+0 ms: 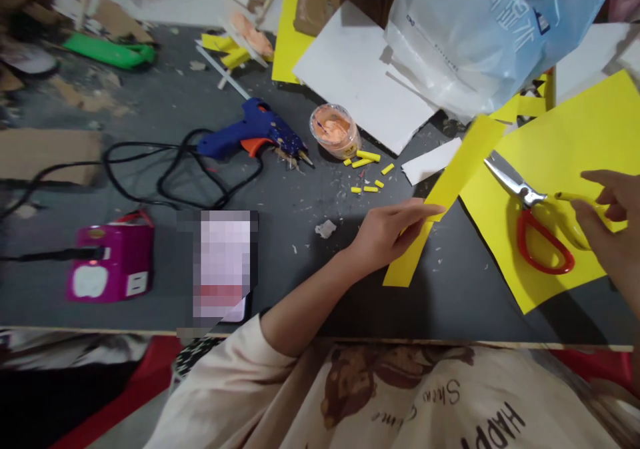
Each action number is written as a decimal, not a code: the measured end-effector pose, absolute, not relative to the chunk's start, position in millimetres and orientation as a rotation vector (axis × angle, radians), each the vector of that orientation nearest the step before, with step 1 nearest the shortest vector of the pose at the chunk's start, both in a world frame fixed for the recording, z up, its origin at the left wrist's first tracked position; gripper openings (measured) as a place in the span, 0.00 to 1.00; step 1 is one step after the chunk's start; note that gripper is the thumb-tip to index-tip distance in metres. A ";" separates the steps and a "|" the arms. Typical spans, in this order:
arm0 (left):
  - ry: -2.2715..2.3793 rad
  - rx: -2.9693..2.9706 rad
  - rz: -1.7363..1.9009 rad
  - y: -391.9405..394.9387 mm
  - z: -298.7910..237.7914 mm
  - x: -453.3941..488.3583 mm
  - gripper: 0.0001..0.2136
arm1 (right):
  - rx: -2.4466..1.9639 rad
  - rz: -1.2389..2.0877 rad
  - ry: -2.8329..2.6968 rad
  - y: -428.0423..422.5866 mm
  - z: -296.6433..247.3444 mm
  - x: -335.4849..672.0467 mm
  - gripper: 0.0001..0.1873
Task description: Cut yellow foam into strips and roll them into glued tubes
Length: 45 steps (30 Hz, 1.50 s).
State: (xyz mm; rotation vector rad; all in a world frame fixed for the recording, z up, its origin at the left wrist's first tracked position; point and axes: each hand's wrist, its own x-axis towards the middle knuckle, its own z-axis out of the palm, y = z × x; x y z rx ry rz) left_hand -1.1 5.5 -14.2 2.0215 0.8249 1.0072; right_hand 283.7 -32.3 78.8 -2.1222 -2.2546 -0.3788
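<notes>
My left hand (390, 232) pinches a long yellow paper strip (453, 182) above the dark table (300, 282), fingers closed on its middle. My right hand (613, 226) is at the right edge with fingers spread, touching the handles of red-and-yellow scissors (535, 212). The scissors lie on a large yellow sheet (575, 162) with their blades pointing up-left toward the strip.
A blue glue gun (255, 129) with its black cord lies mid-table, next to a small jar of orange paste (335, 130) and several yellow paper scraps (367, 166). White sheets (360, 76) and a plastic bag (480, 29) sit behind. A magenta power box (110, 262) stands at left.
</notes>
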 end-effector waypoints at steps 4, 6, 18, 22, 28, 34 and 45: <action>0.827 2.153 1.010 7.0 -11.7 -3.7 0.13 | -1.772 -0.190 -2.340 -25.8 77.8 261.0 0.09; 0.823 2.212 0.965 8.5 -8.7 -5.3 0.12 | -1.619 -0.136 -2.377 -24.1 75.5 247.6 0.10; 0.813 2.135 0.895 4.2 -5.7 -4.5 0.10 | -1.262 0.366 -2.648 -8.7 50.7 203.8 0.13; 1.017 1.765 1.005 4.0 -7.2 -3.6 0.13 | -1.559 0.691 -2.337 -6.4 55.4 214.0 0.07; 1.203 1.700 0.811 0.8 1.4 1.0 0.10 | -1.544 1.276 -1.496 -1.3 35.6 209.9 0.07; 1.201 1.460 0.919 13.4 14.6 3.8 0.12 | -1.347 1.739 -1.189 -0.7 19.2 177.6 0.11; 1.087 1.096 1.006 23.8 -8.2 13.9 0.11 | -1.262 1.220 -1.100 18.8 0.4 168.4 0.15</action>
